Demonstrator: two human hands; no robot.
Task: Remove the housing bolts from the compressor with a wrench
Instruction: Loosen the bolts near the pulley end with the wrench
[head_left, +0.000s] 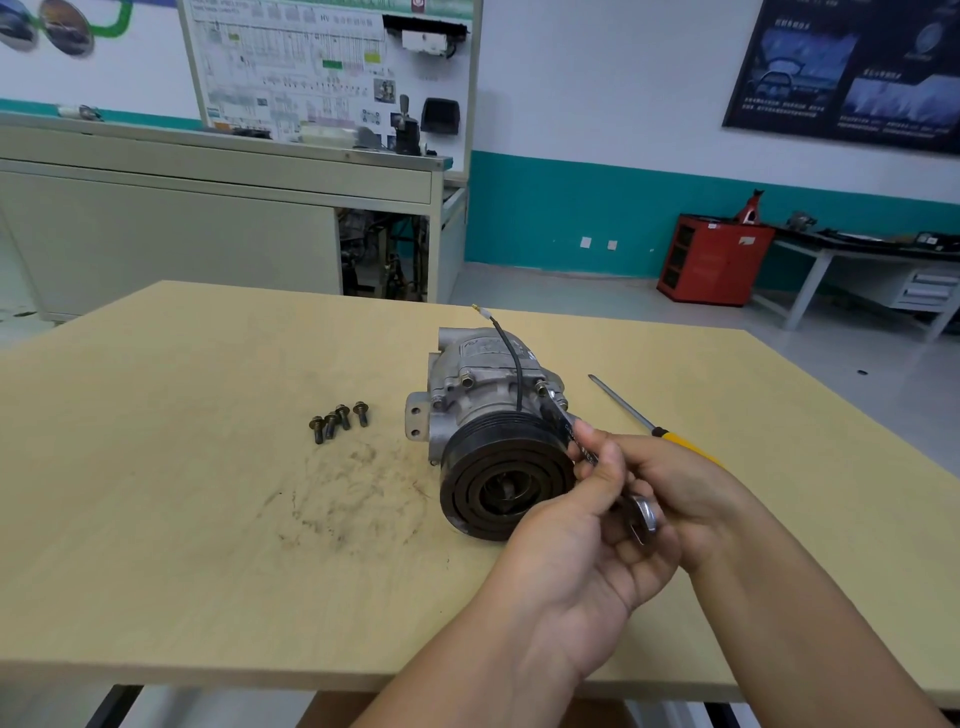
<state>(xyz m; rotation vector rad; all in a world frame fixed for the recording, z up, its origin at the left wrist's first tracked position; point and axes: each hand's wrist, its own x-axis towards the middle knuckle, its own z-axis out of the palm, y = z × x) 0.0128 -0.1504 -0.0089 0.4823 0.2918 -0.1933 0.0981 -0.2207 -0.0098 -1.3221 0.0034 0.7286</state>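
Head cam, A: the compressor (483, 410) lies mid-table (156, 519), pulley (498, 483) toward the wearer, with 4 loose bolts (338, 420) just to its left. Where's the grip?

B: Both hands are on the wrench (563, 423). The left hand (587, 519) pinches the shank, thumb on top. The right hand (691, 493) curls round the ring end. The far end reaches the housing's right shoulder, but I can't tell if it's seated. At least 2 housing bolts (467, 382) are in up top.

A: Heavy?

B: It looks like a stiff cast lump, probably greasy, and nothing braces it. I'd hold the body, not the round pulley. A screwdriver (623, 402) lies just beyond the hands.
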